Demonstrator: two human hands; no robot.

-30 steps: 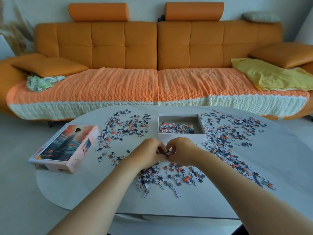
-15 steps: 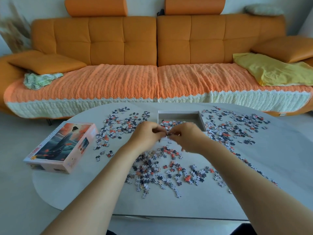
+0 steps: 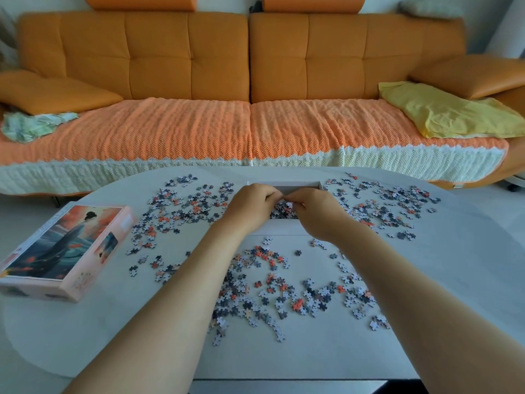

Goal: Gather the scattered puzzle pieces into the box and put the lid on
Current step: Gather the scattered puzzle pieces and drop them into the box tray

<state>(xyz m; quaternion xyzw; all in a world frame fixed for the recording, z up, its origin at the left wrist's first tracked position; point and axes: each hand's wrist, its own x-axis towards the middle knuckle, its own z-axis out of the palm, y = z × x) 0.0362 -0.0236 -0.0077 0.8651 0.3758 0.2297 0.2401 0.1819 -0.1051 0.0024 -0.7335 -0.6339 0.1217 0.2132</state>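
Head view: a person's left hand [image 3: 251, 207] and right hand [image 3: 316, 213] meet over an open white box [image 3: 287, 185] on a pale table [image 3: 443, 280], fingertips curled inward and nearly touching above the tray. Whether the curled fingers still pinch pieces cannot be told; the grip is hidden behind the knuckles. Directly beneath the hands, the box holds a shallow heap of puzzle pieces [image 3: 282, 210], dark, white and orange, seen in the gap between the wrists. Its far wall shows just beyond the fingertips, its near wall under the forearms.

Loose pieces [image 3: 272, 291] lie scattered on the table nearer the camera than the hands, with further drifts to the left [image 3: 187, 211] and right [image 3: 383, 206] of the box. Well to the left of the left forearm, the illustrated lid [image 3: 64, 248] rests picture-up near the table's edge, apart from the box. An orange sofa [image 3: 247, 81] fills the background beyond the hands.
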